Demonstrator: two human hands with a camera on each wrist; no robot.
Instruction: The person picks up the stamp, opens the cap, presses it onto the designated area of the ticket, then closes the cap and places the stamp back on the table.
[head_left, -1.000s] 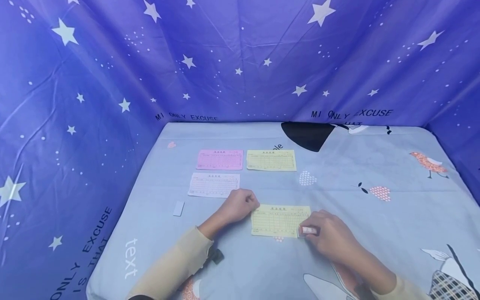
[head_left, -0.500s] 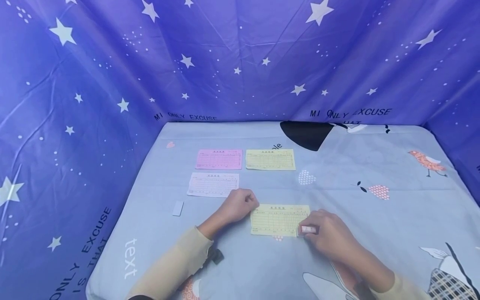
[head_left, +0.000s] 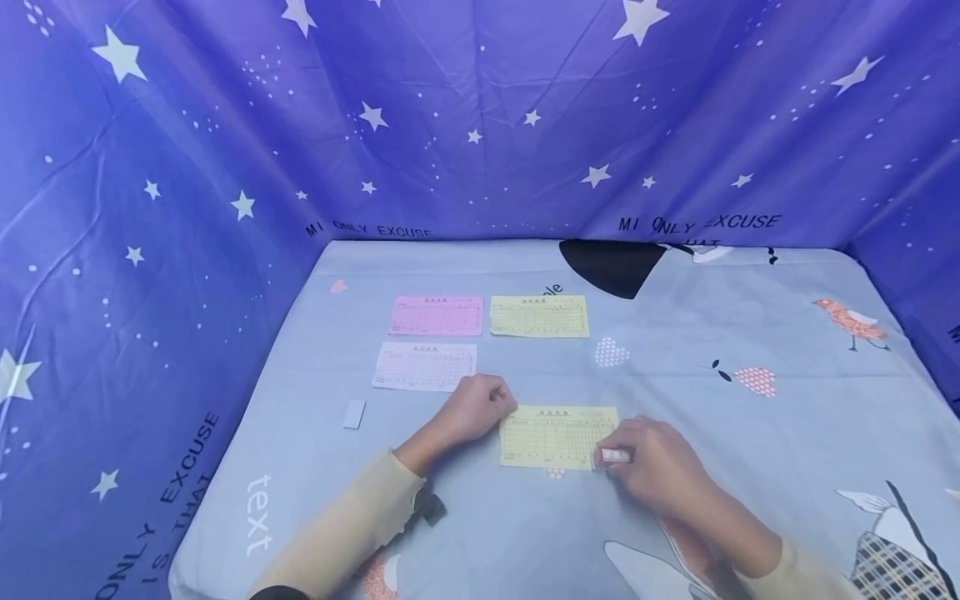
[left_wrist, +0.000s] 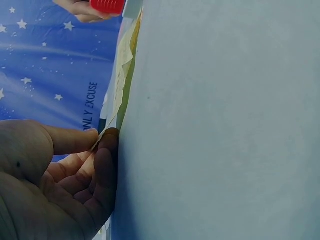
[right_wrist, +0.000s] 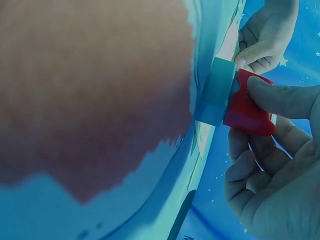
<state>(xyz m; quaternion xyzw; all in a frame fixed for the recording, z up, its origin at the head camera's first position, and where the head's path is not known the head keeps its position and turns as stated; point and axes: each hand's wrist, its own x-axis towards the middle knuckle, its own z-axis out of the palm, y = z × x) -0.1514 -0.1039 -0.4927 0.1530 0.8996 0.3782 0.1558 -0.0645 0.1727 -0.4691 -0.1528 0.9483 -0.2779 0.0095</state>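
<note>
A yellow printed receipt slip (head_left: 551, 437) lies on the bed-like cloth surface before me. My left hand (head_left: 476, 410) pinches its upper left corner between thumb and fingers; in the left wrist view the edge of the slip (left_wrist: 121, 87) lifts slightly. At the slip's lower right corner, my right hand (head_left: 654, 467) holds a small stamp (head_left: 617, 456) with a red body and a white label on top. In the right wrist view the red stamp (right_wrist: 250, 105) has a translucent base that stands against the paper. Its printing face is hidden.
Behind lie a pink slip (head_left: 437, 317), another yellow slip (head_left: 540, 317) and a white slip (head_left: 423, 367). A small white rectangular piece (head_left: 355, 414) is left of my left arm. Purple star-patterned curtains (head_left: 480, 108) enclose the grey-blue patterned cloth (head_left: 787, 450).
Both hands keep their places on the slip and the stamp. The whole head view has shifted a few pixels; otherwise nothing visibly moves.
</note>
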